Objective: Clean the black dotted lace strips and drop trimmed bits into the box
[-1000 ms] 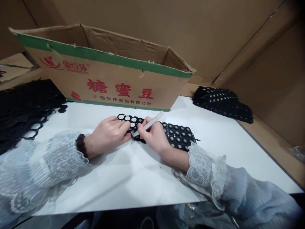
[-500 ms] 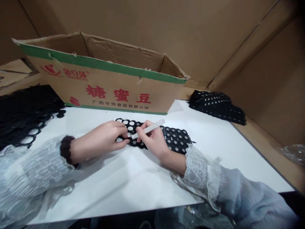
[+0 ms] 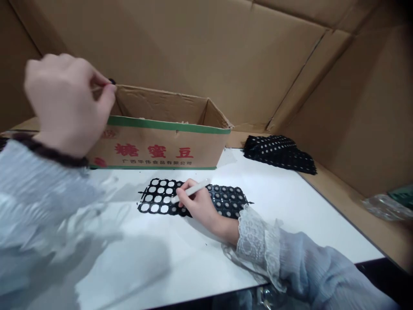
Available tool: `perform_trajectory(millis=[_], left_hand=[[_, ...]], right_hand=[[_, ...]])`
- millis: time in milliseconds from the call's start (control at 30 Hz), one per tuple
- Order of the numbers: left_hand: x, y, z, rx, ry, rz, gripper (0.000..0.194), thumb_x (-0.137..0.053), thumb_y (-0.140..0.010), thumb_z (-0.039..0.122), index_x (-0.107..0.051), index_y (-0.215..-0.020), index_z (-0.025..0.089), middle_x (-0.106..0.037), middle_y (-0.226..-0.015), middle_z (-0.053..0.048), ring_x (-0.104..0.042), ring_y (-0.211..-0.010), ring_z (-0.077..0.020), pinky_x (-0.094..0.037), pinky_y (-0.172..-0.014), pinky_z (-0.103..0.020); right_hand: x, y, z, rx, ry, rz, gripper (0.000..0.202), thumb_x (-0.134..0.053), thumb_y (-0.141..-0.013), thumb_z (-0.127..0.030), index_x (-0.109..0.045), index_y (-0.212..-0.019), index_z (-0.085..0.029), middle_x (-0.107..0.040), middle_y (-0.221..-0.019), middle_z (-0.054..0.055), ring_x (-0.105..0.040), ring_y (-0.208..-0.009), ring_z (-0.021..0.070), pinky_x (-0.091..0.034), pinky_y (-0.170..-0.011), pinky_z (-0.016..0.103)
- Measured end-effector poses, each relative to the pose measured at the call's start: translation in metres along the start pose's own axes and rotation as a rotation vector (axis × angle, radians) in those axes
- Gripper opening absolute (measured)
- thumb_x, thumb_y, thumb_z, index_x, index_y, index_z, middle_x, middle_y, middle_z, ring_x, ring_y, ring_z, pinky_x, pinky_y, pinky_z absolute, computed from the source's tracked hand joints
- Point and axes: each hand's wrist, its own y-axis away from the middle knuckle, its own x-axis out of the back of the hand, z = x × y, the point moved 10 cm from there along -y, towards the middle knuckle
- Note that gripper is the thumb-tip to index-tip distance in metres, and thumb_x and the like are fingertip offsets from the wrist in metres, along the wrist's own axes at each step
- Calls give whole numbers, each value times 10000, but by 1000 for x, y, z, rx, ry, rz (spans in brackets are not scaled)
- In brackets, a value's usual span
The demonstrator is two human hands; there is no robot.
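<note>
My left hand [image 3: 66, 101] is raised at the upper left, in front of the cardboard box's left end. Thumb and forefinger pinch a small black piece [image 3: 112, 81], mostly hidden by the fingertips. Lower down, my right hand [image 3: 200, 206] grips a slim white pen-like tool [image 3: 195, 188], its tip over a black sheet [image 3: 224, 196] of round pieces lying flat on the white table. The left columns of the sheet are open holes with white showing through. Farther right, black rings with grey centres fill it, partly covered by my right hand.
The open cardboard box [image 3: 167, 142] with a green rim and red lettering stands behind the sheet. A stack of black dotted sheets [image 3: 279, 153] lies at the back right. Clear plastic wrap [image 3: 385, 206] is at the right edge. Cardboard walls [image 3: 180, 47] enclose the white tabletop [image 3: 284, 228].
My left hand has left the sheet and risen up and left to the box, holding a small black piece. My right hand stays at the sheet with the tool. The view has shifted.
</note>
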Motion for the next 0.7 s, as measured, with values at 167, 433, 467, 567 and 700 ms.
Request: perform_trajectory(millis=[167,433,467,567,700], left_hand=[[-25,1,31,-47,-198,97,331,-384,-878,300,-599,-1024,96,-618,-925,-50,-557,-933,-223,-418,-817,-397],[-124,130,118,-445,29,-413,258,-388,-865,214,-595,-990,123,-628,-955,-110,-558,-886,-242,-433,-746,-375],[-133,135,115,-401,80,-464,263,-388,-861,208,-588,-1012,126,-613,-1011,-119,-544,-948,-253,-430,-783,-389],[-148,139,107,-285,290,-559,250,-386,-841,175,-576,-1001,144,-594,-1043,-106,-515,-1023,-240,-413,-864,-394],[-153,134,93,-46,536,-617,184,-422,-782,169,-547,-917,150,-601,-935,-67,-547,-927,-204,-433,-832,-361]], right_hand=[[34,-5,-1,44,40,179,182,-512,-803,-376,-466,-760,-205,-536,-662,-23,-550,-624,120,-420,-592,251],[47,-17,9,35,238,168,272,-545,-773,-341,-391,-596,-203,-507,-581,-26,-516,-591,127,-408,-616,273],[46,-17,7,46,251,166,261,-539,-777,-337,-398,-606,-202,-508,-590,-27,-511,-592,124,-404,-612,268],[42,-17,3,91,283,134,195,-528,-789,-333,-447,-672,-200,-537,-659,-20,-517,-641,125,-408,-631,261],[41,-18,1,122,369,115,187,-493,-820,-347,-523,-707,-200,-592,-755,8,-537,-794,154,-405,-771,298]])
